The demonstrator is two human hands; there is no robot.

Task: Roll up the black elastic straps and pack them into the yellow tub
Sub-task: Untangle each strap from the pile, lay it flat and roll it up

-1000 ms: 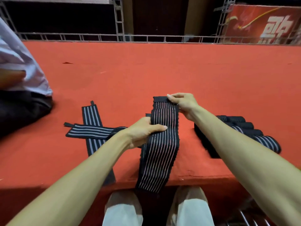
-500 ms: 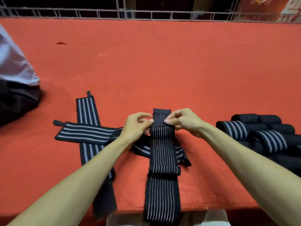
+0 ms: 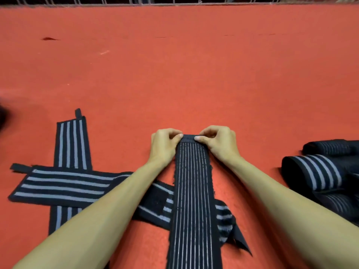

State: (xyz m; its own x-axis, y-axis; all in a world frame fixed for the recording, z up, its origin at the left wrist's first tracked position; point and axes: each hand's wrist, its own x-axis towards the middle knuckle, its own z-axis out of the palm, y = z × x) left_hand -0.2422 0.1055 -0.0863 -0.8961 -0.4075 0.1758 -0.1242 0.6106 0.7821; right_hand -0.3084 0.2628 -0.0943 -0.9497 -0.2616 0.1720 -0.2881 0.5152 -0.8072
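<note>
A long black elastic strap [image 3: 193, 191] with thin white lines lies flat on the red surface, running from its far end toward me. My left hand [image 3: 165, 143] pinches the far end's left corner and my right hand [image 3: 218, 142] pinches its right corner, the end folded over slightly. Two wider striped straps [image 3: 64, 183] lie crossed at the left, one passing under the long strap. Several rolled straps [image 3: 318, 171] sit in a pile at the right edge. No yellow tub is in view.
The red carpeted platform [image 3: 174, 74] stretches far ahead to a metal railing [image 3: 174, 0] along the top. A dark blurred shape [image 3: 3, 115] shows at the left edge.
Both hands moved from holding the raised strap to pinching its far end on the surface. The strap now lies flatter and the view has tilted down and closer.
</note>
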